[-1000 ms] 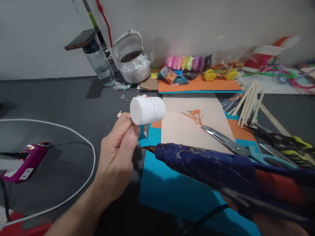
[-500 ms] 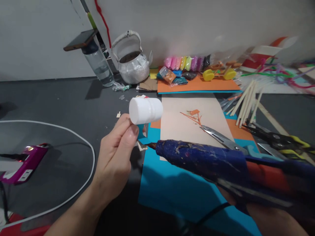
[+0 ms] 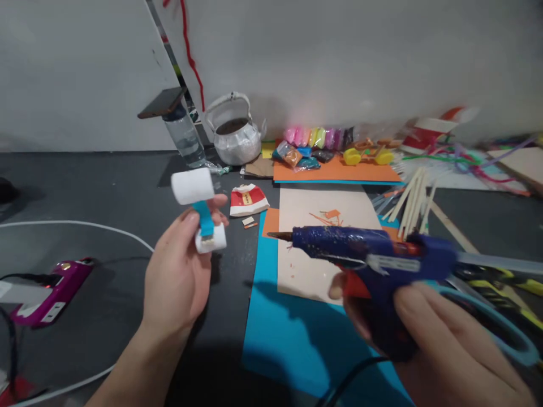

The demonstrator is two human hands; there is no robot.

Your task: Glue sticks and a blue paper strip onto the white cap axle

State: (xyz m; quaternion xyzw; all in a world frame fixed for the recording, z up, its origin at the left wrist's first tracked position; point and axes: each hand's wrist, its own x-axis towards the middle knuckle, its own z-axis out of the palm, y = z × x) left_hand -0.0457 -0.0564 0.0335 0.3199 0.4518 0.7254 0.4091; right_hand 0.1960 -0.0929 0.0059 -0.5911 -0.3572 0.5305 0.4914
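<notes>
Between the fingers of my left hand (image 3: pixel 178 265) is a small paper model (image 3: pixel 193 186) made of two white rolls joined by a blue strip. Its larger roll is on top and the smaller one rests by my fingers. My right hand (image 3: pixel 441 339) is wrapped around the grip of a dark blue hot glue gun (image 3: pixel 352 246), a finger near its red trigger. The nozzle points left toward the model but stands apart from it. A translucent glue stick (image 3: pixel 500 263) sticks out of the gun's back.
Blue paper (image 3: pixel 271 333) and a pale sheet (image 3: pixel 297 203) with orange scraps lie below. A red and white paper piece (image 3: pixel 249 200), a kettle (image 3: pixel 237 144), a water bottle (image 3: pixel 186 138) and clay packs (image 3: pixel 318 137) stand behind. Wooden sticks (image 3: pixel 413 200) and blue-handled scissors (image 3: pixel 509 328) are at right.
My left hand has turned and drawn left with the model, showing the blue strip and lower roll. The glue gun has come away from it, and its grip and my right hand now show more.
</notes>
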